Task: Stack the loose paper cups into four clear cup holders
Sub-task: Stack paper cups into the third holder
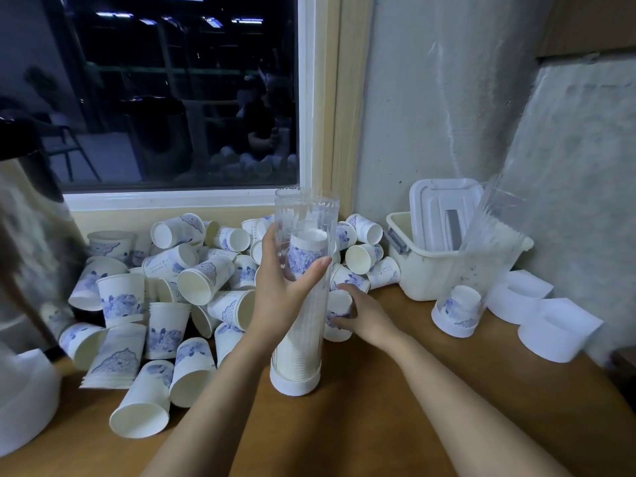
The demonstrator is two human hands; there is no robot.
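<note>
A tall clear cup holder (pixel 304 215) stands upright on its white base on the wooden table, mostly filled with a stack of upside-down cups. My left hand (pixel 280 290) grips the tube around its middle. Just right of the tube, my right hand (pixel 363 313) holds a loose paper cup (pixel 339 306) with a blue flower print. Several loose paper cups (pixel 165 297) lie piled to the left and behind. A second clear holder (pixel 481 256) leans at the right with one cup at its bottom.
A cream plastic bin (pixel 430 270) with a white lid inside sits against the wall at the right. White holder caps (pixel 550 325) lie beside it. A steel urn (pixel 31 235) stands at the far left, and a dark window is behind.
</note>
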